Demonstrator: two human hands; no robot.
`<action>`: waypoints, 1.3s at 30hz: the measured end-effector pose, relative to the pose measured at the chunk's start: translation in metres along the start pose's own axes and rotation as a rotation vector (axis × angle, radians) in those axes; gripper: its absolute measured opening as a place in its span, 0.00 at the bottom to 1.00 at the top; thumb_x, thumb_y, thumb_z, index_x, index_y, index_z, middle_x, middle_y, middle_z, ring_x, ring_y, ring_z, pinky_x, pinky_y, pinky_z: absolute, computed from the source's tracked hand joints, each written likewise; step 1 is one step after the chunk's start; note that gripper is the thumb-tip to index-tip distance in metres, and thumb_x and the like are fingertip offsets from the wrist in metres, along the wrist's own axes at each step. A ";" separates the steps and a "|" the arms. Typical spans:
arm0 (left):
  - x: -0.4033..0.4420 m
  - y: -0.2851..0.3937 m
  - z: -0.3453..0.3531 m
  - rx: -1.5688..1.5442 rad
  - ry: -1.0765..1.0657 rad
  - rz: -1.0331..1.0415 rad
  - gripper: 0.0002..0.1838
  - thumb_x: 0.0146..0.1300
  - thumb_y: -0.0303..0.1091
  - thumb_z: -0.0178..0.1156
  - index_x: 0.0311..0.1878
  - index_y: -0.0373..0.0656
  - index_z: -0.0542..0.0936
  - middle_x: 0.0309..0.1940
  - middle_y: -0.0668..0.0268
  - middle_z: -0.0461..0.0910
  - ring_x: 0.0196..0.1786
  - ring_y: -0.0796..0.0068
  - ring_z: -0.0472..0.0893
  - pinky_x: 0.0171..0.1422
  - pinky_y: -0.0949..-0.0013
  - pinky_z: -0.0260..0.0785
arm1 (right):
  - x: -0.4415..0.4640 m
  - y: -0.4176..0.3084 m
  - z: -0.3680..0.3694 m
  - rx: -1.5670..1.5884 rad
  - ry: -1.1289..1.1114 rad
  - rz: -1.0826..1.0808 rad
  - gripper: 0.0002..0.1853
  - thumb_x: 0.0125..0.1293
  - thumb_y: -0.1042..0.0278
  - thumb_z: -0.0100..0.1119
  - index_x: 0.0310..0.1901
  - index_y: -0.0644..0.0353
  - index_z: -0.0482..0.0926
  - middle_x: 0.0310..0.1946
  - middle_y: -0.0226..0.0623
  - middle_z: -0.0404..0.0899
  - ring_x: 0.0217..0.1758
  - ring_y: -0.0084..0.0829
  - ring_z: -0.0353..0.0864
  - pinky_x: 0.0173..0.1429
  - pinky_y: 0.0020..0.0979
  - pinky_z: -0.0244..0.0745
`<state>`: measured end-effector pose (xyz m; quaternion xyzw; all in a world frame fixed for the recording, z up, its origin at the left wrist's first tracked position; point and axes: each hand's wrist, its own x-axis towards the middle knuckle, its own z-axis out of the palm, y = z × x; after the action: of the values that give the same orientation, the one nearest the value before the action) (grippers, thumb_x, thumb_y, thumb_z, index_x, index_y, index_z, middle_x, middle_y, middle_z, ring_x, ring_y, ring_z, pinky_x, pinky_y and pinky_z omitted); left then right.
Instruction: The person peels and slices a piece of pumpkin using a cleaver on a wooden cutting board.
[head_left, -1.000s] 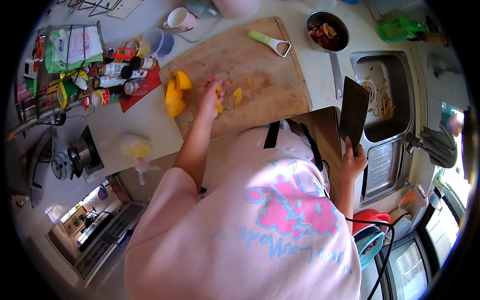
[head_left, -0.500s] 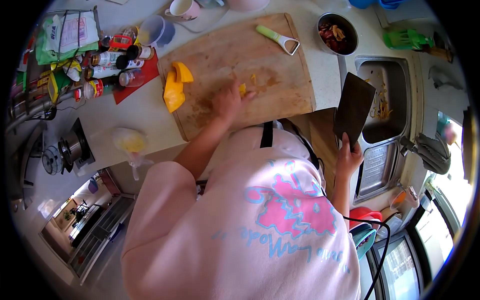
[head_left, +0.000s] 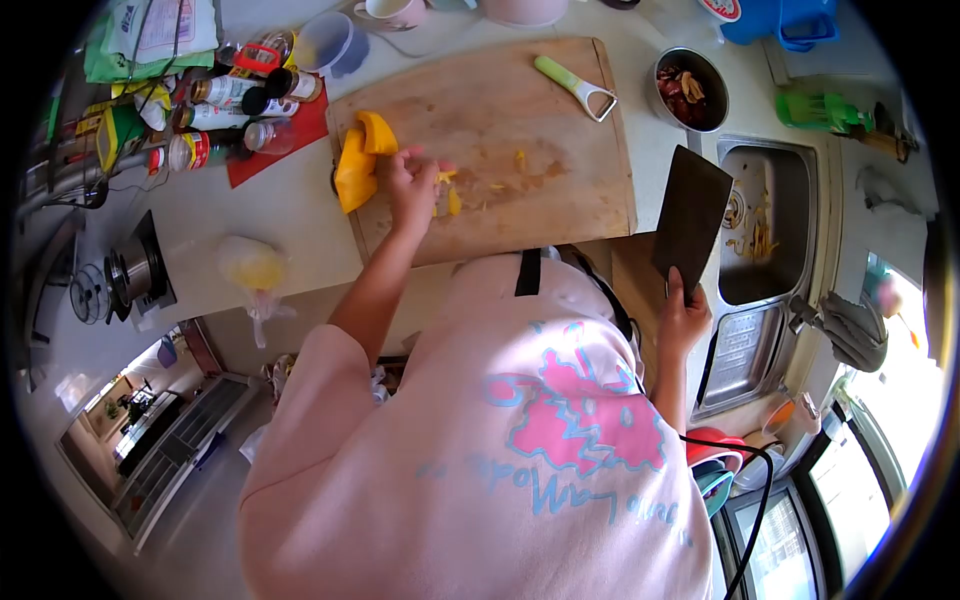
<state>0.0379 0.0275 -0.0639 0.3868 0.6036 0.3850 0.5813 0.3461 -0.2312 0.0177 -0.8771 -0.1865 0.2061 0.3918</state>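
My left hand [head_left: 410, 190] is over the left part of a wooden cutting board [head_left: 500, 90], palm partly turned up, with its fingers loosely bent and apart. Small yellow scraps [head_left: 453, 200] lie right beside its fingers. Just left of it are two thick orange-yellow pieces [head_left: 356, 172], one leaning on the other. My right hand [head_left: 684, 312] grips the handle of a dark, broad-bladed cleaver [head_left: 692, 215], held up between the board and the sink. A green-handled peeler [head_left: 570, 82] rests at the board's upper right.
A metal pot [head_left: 690, 90] with dark red food stands right of the board, above the sink [head_left: 765, 220], which holds yellow peelings. Bottles and jars [head_left: 235, 105] crowd the upper left. A plastic bag [head_left: 252, 265] with yellow contents lies on the counter at left.
My left hand went right over the scraps, then came back left beside the large pieces, and scraps lie at its fingers. The cleaver stays in my right hand. The view has shifted slightly.
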 end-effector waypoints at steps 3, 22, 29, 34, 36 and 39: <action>0.003 -0.022 -0.020 0.040 0.007 0.021 0.07 0.71 0.31 0.55 0.46 0.41 0.79 0.34 0.59 0.86 0.23 0.77 0.73 0.27 0.74 0.66 | -0.003 -0.011 0.009 0.066 0.013 -0.078 0.14 0.66 0.63 0.68 0.31 0.69 0.83 0.20 0.27 0.79 0.25 0.12 0.67 0.28 0.25 0.66; -0.005 -0.017 -0.040 0.587 0.041 0.056 0.10 0.69 0.33 0.56 0.40 0.35 0.79 0.25 0.54 0.81 0.27 0.65 0.80 0.34 0.64 0.71 | -0.006 -0.042 0.042 0.018 -0.122 -0.148 0.13 0.65 0.65 0.68 0.31 0.68 0.82 0.19 0.31 0.79 0.23 0.15 0.66 0.27 0.27 0.65; 0.012 -0.012 -0.033 0.840 0.054 0.423 0.11 0.71 0.36 0.56 0.43 0.37 0.80 0.29 0.54 0.84 0.31 0.56 0.83 0.37 0.59 0.73 | -0.006 -0.046 0.051 -0.063 -0.199 -0.153 0.13 0.65 0.63 0.68 0.34 0.66 0.84 0.20 0.34 0.81 0.25 0.16 0.70 0.30 0.30 0.69; 0.008 -0.017 -0.023 0.955 -0.090 0.329 0.14 0.65 0.42 0.65 0.38 0.38 0.79 0.27 0.53 0.82 0.33 0.52 0.83 0.39 0.56 0.73 | -0.008 -0.045 0.060 -0.088 -0.191 -0.204 0.12 0.65 0.62 0.68 0.35 0.66 0.85 0.23 0.36 0.84 0.25 0.18 0.72 0.32 0.30 0.70; 0.009 -0.019 -0.026 0.964 -0.142 0.322 0.12 0.64 0.39 0.66 0.37 0.39 0.79 0.28 0.54 0.82 0.35 0.51 0.83 0.39 0.56 0.73 | -0.012 -0.049 0.068 -0.046 -0.196 -0.204 0.12 0.65 0.62 0.68 0.36 0.66 0.86 0.23 0.37 0.85 0.25 0.18 0.73 0.32 0.30 0.70; 0.003 -0.019 -0.040 0.822 -0.175 0.357 0.12 0.66 0.39 0.64 0.38 0.39 0.78 0.26 0.57 0.82 0.32 0.57 0.84 0.37 0.59 0.73 | -0.013 -0.052 0.077 -0.067 -0.226 -0.180 0.13 0.64 0.62 0.68 0.37 0.67 0.86 0.23 0.37 0.84 0.25 0.19 0.73 0.31 0.30 0.70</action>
<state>-0.0027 0.0215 -0.0815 0.7145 0.5786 0.1737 0.3528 0.2878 -0.1583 0.0136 -0.8407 -0.3141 0.2613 0.3555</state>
